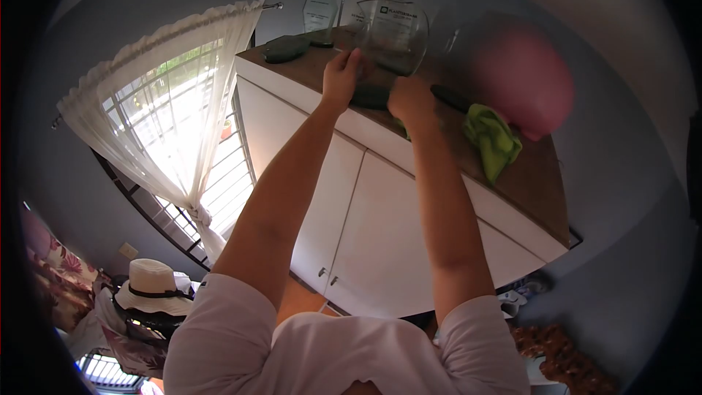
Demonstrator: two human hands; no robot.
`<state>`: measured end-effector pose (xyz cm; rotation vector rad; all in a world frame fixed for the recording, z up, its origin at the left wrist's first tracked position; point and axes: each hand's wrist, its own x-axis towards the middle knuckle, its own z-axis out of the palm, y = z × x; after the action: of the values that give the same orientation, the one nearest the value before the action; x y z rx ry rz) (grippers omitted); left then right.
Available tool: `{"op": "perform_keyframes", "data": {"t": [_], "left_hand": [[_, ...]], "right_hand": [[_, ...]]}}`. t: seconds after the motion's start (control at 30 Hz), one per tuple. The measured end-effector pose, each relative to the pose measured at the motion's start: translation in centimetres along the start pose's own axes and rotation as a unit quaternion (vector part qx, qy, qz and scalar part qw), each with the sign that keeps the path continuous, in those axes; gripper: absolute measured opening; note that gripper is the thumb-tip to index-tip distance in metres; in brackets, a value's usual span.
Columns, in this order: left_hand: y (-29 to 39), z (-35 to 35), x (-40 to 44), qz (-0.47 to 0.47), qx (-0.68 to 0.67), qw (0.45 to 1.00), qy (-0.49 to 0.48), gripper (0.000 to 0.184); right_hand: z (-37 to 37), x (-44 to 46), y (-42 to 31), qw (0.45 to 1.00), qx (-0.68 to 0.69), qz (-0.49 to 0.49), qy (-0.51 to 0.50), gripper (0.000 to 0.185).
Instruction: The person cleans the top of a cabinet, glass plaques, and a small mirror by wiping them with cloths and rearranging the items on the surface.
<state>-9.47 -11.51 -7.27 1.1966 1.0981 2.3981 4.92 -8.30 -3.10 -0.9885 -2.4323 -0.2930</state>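
Observation:
My left hand (341,79) is closed with its thumb raised, at the lower left edge of a clear award plaque (398,29) with printed lettering. Just right of it, my right hand (412,100) is closed in a fist, and a bit of yellow-green cloth (406,130) shows beneath it. Between the two hands a dark green base (371,96) lies on the brown cabinet top (530,168). The fingers of both hands are partly hidden.
Another clear award (319,11) stands behind, near a dark oval piece (286,48). To the right are a crumpled green cloth (491,139), a dark flat piece (450,97) and a pink balloon-like object (523,73). White cabinet doors (380,227) face me; a curtained window (175,103) is left.

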Motion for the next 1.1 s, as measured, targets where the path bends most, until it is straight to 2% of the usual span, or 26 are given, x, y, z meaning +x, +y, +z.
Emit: {"op": "perform_keyframes", "data": {"t": [0.07, 0.2, 0.3, 0.4, 0.5, 0.57, 0.63, 0.73, 0.83, 0.87, 0.97, 1.07, 1.1], "left_hand": [[-0.7, -0.5, 0.3, 0.024, 0.082, 0.996, 0.007, 0.029], [0.0, 0.0, -0.1, 0.02, 0.032, 0.999, -0.002, 0.031], [0.5, 0.1, -0.4, 0.013, -0.009, 1.0, -0.006, 0.033], [-0.5, -0.3, 0.2, 0.006, -0.006, 1.0, -0.004, 0.034], [-0.8, -1.2, 0.6, 0.01, 0.05, 0.999, -0.01, 0.034], [0.0, -1.5, 0.6, 0.009, 0.065, 0.997, -0.031, 0.035], [0.7, -2.1, 0.7, -0.033, 0.036, 0.995, -0.088, 0.034], [2.3, -2.8, 1.5, -0.116, 0.065, 0.977, -0.166, 0.033], [3.1, -2.5, 1.7, -0.152, 0.074, 0.965, -0.2, 0.034], [3.1, -2.4, 1.8, -0.141, 0.122, 0.963, -0.196, 0.033], [2.5, -2.5, 2.1, -0.097, 0.231, 0.951, -0.182, 0.03], [2.9, -2.4, 1.5, -0.019, 0.302, 0.94, -0.154, 0.029], [3.6, -1.6, 0.8, 0.01, 0.343, 0.93, -0.133, 0.031]], "right_hand": [[-0.2, -0.4, -1.2, 0.999, -0.026, -0.025, 0.01, 0.019], [-0.4, -0.4, -2.1, 0.999, -0.023, -0.015, -0.039, 0.018], [0.5, -0.4, -2.4, 0.999, -0.008, -0.022, 0.027, 0.016], [0.7, -0.3, -3.8, 0.993, 0.042, -0.101, 0.034, 0.016], [-0.2, -0.1, -4.9, 0.987, 0.099, -0.128, 0.01, 0.015], [0.1, 1.4, -2.9, 0.969, 0.196, -0.137, -0.068, 0.019], [-0.8, 2.1, -0.3, 0.944, 0.268, -0.147, -0.125, 0.023], [-1.3, 2.2, 1.4, 0.978, 0.179, -0.017, -0.105, 0.025], [-0.3, 1.7, 0.4, 0.995, 0.014, -0.024, -0.092, 0.026], [0.0, 1.8, -0.4, 0.992, 0.01, -0.034, -0.121, 0.026], [0.0, 0.8, -3.8, 0.981, 0.131, -0.125, -0.074, 0.025], [1.5, 2.3, -2.9, 0.934, 0.298, -0.161, -0.112, 0.029], [1.0, 2.2, -2.0, 0.924, 0.334, -0.126, -0.139, 0.03]]}}
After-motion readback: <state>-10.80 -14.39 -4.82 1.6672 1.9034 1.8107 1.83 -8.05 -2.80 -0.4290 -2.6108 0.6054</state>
